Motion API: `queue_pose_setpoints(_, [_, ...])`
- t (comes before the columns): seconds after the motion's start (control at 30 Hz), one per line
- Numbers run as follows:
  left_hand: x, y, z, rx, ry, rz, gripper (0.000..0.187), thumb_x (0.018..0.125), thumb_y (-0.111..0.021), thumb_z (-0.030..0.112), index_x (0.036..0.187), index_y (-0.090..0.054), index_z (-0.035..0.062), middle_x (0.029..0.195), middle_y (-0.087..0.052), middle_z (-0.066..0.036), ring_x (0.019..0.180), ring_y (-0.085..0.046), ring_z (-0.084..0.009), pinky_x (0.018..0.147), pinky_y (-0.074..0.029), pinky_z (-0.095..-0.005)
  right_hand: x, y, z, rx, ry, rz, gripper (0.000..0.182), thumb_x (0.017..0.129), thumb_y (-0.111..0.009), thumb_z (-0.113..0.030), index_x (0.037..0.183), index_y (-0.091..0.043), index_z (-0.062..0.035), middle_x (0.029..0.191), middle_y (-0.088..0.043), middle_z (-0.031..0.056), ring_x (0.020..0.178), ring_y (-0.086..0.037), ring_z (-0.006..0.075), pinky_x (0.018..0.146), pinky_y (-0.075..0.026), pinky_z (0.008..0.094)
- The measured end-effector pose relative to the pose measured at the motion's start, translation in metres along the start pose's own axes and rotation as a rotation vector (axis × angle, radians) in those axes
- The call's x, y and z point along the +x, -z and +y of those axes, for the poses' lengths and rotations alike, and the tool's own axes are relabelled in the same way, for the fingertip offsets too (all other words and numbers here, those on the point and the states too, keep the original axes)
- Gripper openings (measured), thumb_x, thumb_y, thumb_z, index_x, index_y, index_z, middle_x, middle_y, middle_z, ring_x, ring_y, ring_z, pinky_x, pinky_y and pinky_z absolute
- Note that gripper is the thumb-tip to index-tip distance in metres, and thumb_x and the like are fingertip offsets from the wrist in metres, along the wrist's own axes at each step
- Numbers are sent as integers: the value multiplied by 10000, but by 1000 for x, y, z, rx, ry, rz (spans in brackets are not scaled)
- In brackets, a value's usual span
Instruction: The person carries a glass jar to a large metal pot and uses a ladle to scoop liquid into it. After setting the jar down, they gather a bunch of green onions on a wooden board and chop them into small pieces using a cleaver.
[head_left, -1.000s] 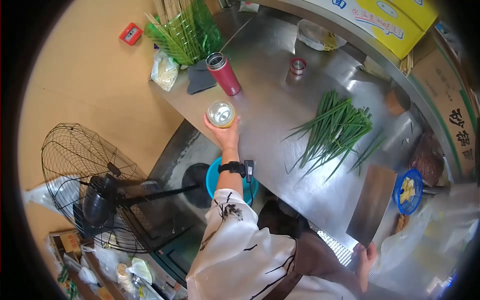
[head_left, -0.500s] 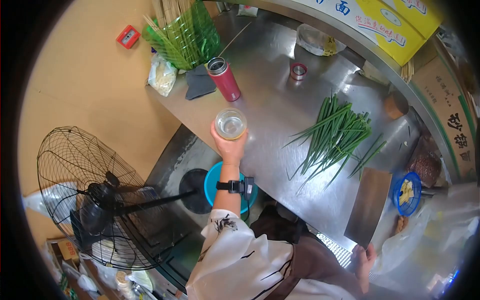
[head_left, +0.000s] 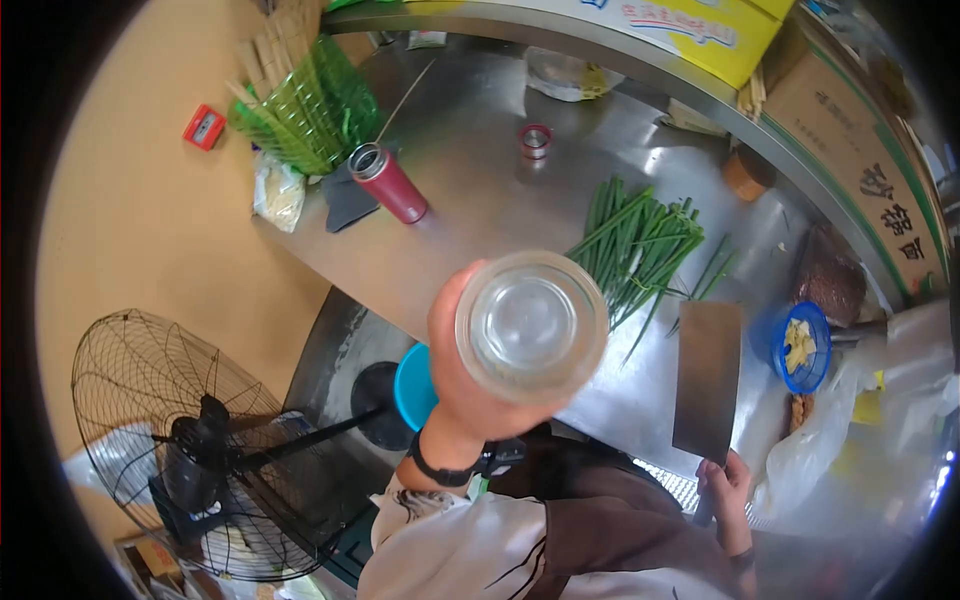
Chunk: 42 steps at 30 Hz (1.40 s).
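My left hand [head_left: 452, 350] is wrapped round a clear glass [head_left: 532, 325], raised close to the camera; I look down into its mouth. My right hand [head_left: 728, 487] grips a cleaver [head_left: 708, 380] by its handle, the broad blade pointing away from me over the near edge of the steel table [head_left: 480, 200]. Between the glass and the blade's far end, a bunch of green onions [head_left: 640, 245] lies on the steel, partly hidden by the glass. Farther left stands a red thermos [head_left: 392, 188] with its mouth uncovered. A small red-rimmed lid [head_left: 535, 140] sits to its right.
A black floor fan [head_left: 190, 440] stands at the left beside a turquoise basin [head_left: 412, 388]. Skewers fill a green container [head_left: 305, 110] at the back left. On the right are a blue basket [head_left: 802, 350], plastic bags [head_left: 830, 430] and a cardboard box [head_left: 850, 150].
My left hand has brought the glass up towards the camera and to the right. The cleaver stays in my right hand, now turned more upright in view. The view has shifted somewhat.
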<state>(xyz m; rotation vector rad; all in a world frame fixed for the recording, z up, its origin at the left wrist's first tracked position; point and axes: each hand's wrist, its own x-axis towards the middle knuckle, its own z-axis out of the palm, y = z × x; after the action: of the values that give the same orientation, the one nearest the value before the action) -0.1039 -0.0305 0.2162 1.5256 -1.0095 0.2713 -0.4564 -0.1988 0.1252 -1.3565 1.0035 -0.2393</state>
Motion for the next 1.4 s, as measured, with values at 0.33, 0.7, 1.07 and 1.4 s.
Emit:
queue_pose_setpoints(0.33, [14,-8,70,-379,-44,-272,727,712,-715,212,1321,-375,7,1188,-539,-245,1037,-578,-355,887,-459,-465,-7,7,-5,-21,6,27,113,894,-573,-108,900,-592,4,714,-591,32,566,-522,78,507,-447,234])
queue_pose_setpoints(0.7, [5,-11,93,-599,17,-340,477,911,-495,264,1329,-364,76,1169,-523,-335,986,-575,-459,830,-460,-575,-13,20,10,36,-33,30,125,884,-584,-105,908,-593,17,723,-603,55,554,-531,95,498,-453,244])
queue_pose_setpoints(1.07, [4,-15,120,-388,6,-139,398,967,-410,372,1285,-369,136,1074,-551,-321,900,-577,-492,790,-466,-613,-13,15,16,46,-32,92,101,886,-570,-72,918,-593,21,731,-606,61,552,-537,102,511,-451,244])
queue_pose_setpoints(1.4, [4,-6,127,-343,-50,-124,377,970,-397,364,1277,-367,149,1082,-545,-299,909,-574,-481,810,-465,-603,-13,10,16,50,7,115,104,882,-569,-81,912,-595,15,722,-607,56,550,-532,93,510,-450,237])
